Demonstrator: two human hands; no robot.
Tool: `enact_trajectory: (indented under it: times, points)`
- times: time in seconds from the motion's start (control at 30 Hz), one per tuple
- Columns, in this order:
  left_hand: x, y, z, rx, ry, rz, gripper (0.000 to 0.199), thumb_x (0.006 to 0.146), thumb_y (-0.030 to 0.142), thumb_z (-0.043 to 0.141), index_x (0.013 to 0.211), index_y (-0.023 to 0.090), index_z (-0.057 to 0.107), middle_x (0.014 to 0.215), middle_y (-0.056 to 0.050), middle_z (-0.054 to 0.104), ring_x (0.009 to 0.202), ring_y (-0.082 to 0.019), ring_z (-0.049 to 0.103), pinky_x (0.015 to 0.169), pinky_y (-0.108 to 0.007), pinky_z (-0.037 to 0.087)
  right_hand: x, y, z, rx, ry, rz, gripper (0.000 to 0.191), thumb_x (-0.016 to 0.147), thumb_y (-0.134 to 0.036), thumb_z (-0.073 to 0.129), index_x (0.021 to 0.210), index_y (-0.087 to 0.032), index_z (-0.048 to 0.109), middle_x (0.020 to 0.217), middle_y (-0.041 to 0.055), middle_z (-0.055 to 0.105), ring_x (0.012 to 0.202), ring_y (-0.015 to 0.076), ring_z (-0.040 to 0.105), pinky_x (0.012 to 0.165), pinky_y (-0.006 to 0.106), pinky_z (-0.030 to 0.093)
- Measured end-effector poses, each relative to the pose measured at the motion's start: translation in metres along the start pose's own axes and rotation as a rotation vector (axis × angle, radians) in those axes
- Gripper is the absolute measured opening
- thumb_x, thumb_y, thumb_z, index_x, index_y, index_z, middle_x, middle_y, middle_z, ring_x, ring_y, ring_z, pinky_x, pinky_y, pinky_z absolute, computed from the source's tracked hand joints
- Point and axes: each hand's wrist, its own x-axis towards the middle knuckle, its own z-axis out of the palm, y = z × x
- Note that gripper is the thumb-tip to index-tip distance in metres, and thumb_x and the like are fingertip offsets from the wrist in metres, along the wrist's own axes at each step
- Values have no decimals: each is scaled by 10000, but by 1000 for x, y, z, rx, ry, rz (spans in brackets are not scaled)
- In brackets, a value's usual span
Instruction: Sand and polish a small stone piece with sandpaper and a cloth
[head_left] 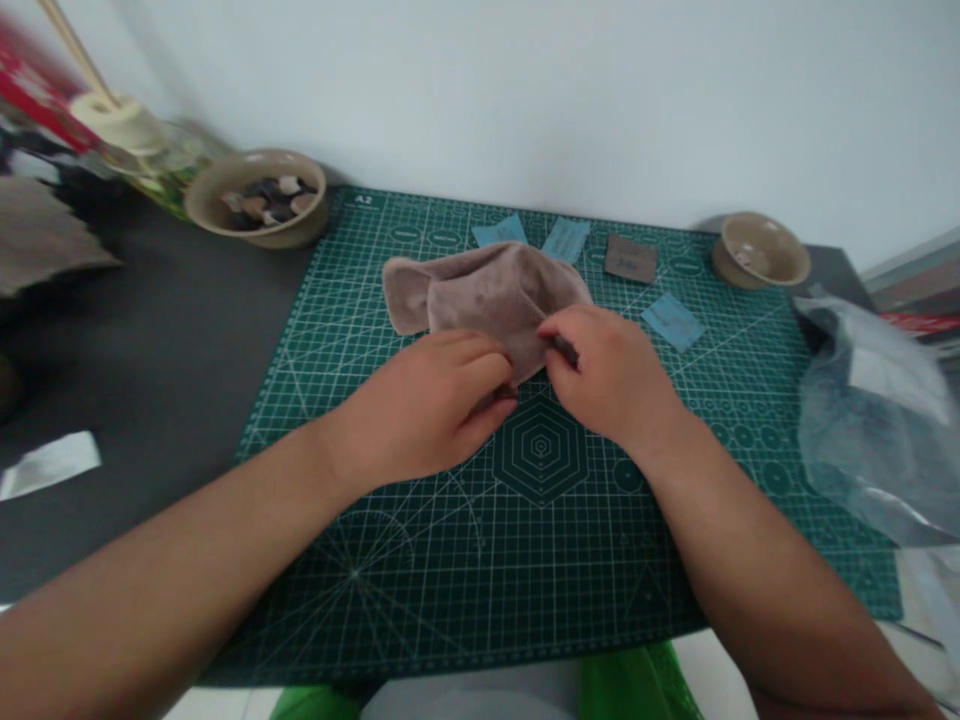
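A brownish-pink piece of soft fabric (480,300) is held up over the green cutting mat (420,620), its far part bunched and folded. My left hand (442,400) pinches its near edge between thumb and fingers. My right hand (600,370) grips the same fabric a little farther right, thumb against the index finger. The two hands are a short gap apart. Whatever lies inside the fabric's folds is hidden. Behind it on the mat lie two light blue paper pieces (568,240), a small brown square (631,259) and another blue piece (673,321).
At the back left stands a bowl of stones (289,232); a smaller bowl (787,265) is at the back right. A clear plastic bag (874,440) covers the mat's right edge. A white scrap (56,463) and ragged brown fabric (49,235) lie at left. A wall (525,100) rises behind.
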Motion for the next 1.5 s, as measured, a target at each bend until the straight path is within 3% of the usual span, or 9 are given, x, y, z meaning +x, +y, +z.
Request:
enact_trajectory:
  times: [0.1,0.4,0.53,0.7,0.8,1.03,1.1,1.33,1.5]
  points:
    - [1,6,0,29,-165,21,185,972,253,510,917,148,653,1016,-107,689,988,-250,654,886,-390,507,0,-2,-2,-68,-126,25,266,857,-84,501,969,-125,739,1023,140,759,950,287,687,844,400,494]
    - [-7,11,-18,-161,-357,25,106,928,288,598,864,205,614,565,37,594,482,-129,538,488,-267,275,0,-7,-19,-147,-279,161,185,778,-155,513,721,-185,686,706,74,717,671,228,622,611,339,329]
    - [-7,10,-16,-257,-182,52,120,958,283,573,895,195,623,637,29,630,544,-118,567,515,-268,328,1,-6,-17,-136,-137,211,205,795,-159,502,788,-180,706,737,73,725,697,225,631,632,330,347]
    - [-1,3,-6,-66,-48,97,192,967,284,522,913,166,664,961,-90,710,936,-235,662,821,-354,494,1,-6,-14,-105,-35,141,225,822,-169,502,864,-172,722,797,66,743,735,219,646,665,327,369]
    - [1,1,-3,-70,-122,111,179,947,270,543,876,175,678,955,-84,713,958,-239,662,871,-366,504,0,-8,-19,-182,-207,110,233,823,-177,489,774,-175,717,740,77,729,674,211,612,620,335,317]
    - [-5,7,-14,-298,-201,56,123,944,254,575,871,182,641,742,6,653,662,-132,605,598,-255,411,-6,-10,-37,-152,-657,68,191,715,-149,515,618,-188,675,621,58,681,553,162,514,549,311,275]
    - [-6,6,-15,-299,-158,36,107,940,259,586,887,184,640,749,11,660,655,-125,598,592,-252,401,-7,-10,-38,-40,-594,59,194,729,-153,520,642,-194,688,622,29,680,552,147,522,550,297,295]
    - [-3,-9,-10,-22,-55,-42,158,959,283,550,959,171,661,980,-75,709,946,-218,676,816,-325,518,-6,-14,-20,252,-10,77,159,811,-125,590,856,-174,734,713,-5,719,631,131,621,614,270,420]
    - [-4,-4,-4,-41,172,90,123,980,241,552,951,173,651,1065,-77,702,984,-189,679,832,-293,539,-7,-20,-8,681,-76,133,247,832,-295,740,1043,-181,683,897,15,754,777,158,718,687,264,561]
